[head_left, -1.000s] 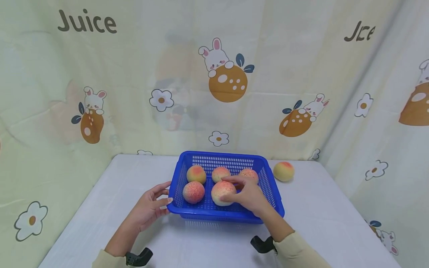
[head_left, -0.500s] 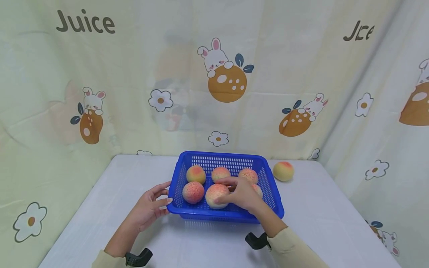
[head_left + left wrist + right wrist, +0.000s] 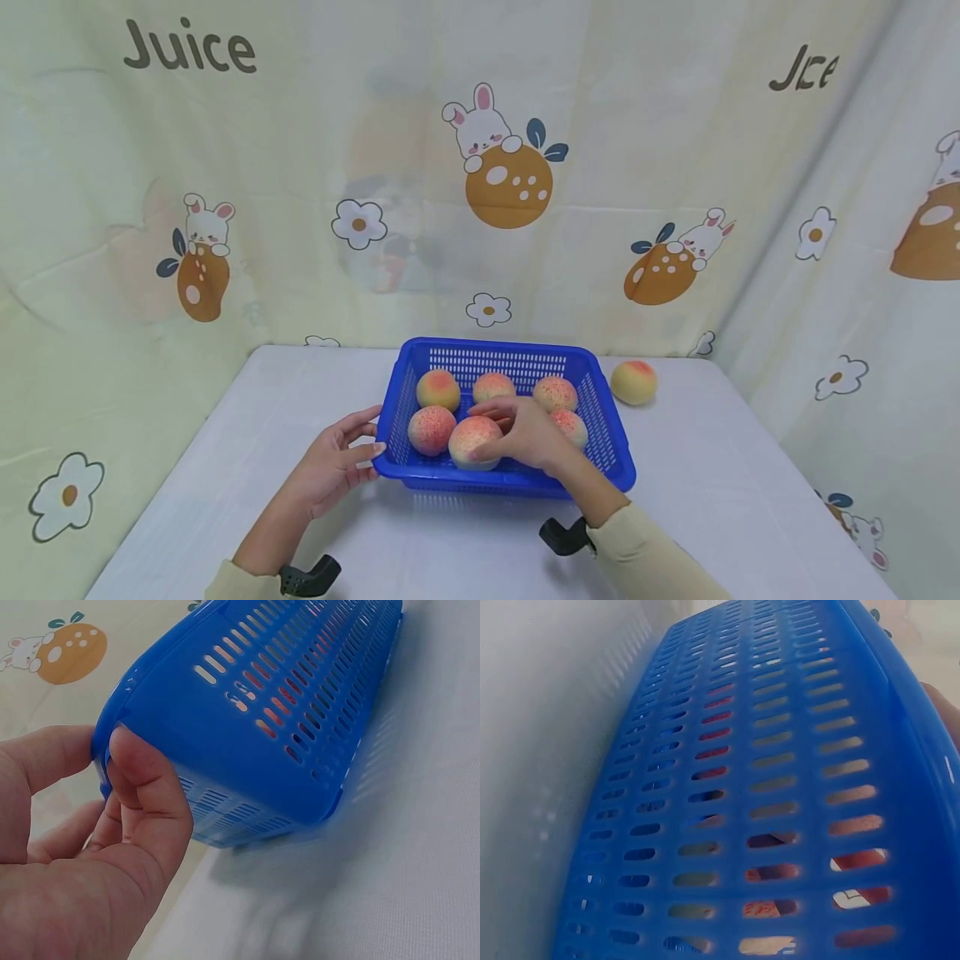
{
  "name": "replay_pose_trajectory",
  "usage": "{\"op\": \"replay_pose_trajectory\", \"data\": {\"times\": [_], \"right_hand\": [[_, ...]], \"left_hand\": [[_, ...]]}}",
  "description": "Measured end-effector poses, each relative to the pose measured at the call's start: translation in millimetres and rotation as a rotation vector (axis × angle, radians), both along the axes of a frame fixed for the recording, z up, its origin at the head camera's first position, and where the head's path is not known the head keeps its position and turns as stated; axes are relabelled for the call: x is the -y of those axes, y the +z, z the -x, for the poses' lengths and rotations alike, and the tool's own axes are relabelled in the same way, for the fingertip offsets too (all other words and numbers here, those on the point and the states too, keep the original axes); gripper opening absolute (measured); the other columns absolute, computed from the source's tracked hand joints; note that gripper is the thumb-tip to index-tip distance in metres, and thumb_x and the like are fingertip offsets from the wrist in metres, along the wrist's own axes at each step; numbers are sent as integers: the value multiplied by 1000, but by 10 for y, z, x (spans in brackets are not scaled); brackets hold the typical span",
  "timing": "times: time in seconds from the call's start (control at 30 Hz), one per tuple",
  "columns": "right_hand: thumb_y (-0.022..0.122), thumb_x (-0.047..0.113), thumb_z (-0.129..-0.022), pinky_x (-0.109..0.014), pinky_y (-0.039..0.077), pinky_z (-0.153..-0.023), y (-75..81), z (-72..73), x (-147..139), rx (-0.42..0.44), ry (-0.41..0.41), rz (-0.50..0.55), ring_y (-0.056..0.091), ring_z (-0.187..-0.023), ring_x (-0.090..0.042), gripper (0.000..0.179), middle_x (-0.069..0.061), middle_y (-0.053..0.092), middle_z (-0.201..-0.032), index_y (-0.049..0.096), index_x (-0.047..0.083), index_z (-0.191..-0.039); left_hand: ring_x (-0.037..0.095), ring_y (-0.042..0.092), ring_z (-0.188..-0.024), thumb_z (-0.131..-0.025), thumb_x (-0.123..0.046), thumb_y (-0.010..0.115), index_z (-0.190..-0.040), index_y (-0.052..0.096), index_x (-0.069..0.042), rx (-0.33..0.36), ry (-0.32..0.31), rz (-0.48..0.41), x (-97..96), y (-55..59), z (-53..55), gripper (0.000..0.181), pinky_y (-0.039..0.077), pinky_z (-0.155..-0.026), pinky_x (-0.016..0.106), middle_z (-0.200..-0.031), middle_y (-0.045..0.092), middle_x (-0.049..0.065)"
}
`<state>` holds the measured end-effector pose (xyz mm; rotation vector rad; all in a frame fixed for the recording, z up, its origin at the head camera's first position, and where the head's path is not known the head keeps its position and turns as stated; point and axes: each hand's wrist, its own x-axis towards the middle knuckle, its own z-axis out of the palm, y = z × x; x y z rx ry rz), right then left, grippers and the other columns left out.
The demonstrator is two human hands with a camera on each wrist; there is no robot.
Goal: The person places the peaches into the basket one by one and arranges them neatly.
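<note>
A blue plastic basket with slotted walls stands on the table and has several peaches in it. My left hand pinches its left rim between thumb and fingers, as the left wrist view also shows on the basket's corner. Inside the basket, my right hand holds a pale pink peach in the front row. That peach sits beside a redder peach on its left. In the right wrist view the basket wall covers nearly everything, and the right hand hardly shows.
Behind these lie a yellow-orange peach and two pinker ones; another peach is at front right. One yellow peach lies outside, right of the basket, on the white tabletop. A printed curtain hangs behind.
My right hand has moved left with the pale peach, bringing it close to the redder one and uncovering the front-right peach. The left hand and the basket have stayed in place.
</note>
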<state>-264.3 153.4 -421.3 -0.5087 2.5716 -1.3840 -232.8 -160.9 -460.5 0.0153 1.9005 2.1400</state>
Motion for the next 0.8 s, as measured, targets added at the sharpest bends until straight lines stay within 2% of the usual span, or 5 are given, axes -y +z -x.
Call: {"op": "replay_pose_trajectory", "data": {"times": [0.33, 0.8], "right_hand": [[93, 39, -73, -47, 57, -96, -12, -4, 41, 7, -8, -48, 65, -113, -23, 55, 2, 73, -126, 74, 27, -123], [93, 45, -70, -46, 56, -99, -64, 13, 48, 43, 21, -57, 64, -115, -22, 56, 5, 72, -123, 74, 29, -121]], "left_hand": [[15, 67, -85, -97, -5, 69, -157, 37, -10, -6, -8, -6, 9, 0, 0, 69, 59, -76, 27, -123, 54, 9], [16, 67, -84, -97, -4, 68, -158, 36, -9, -11, -15, 0, 5, 2, 1, 69, 58, -74, 27, -124, 54, 9]]}}
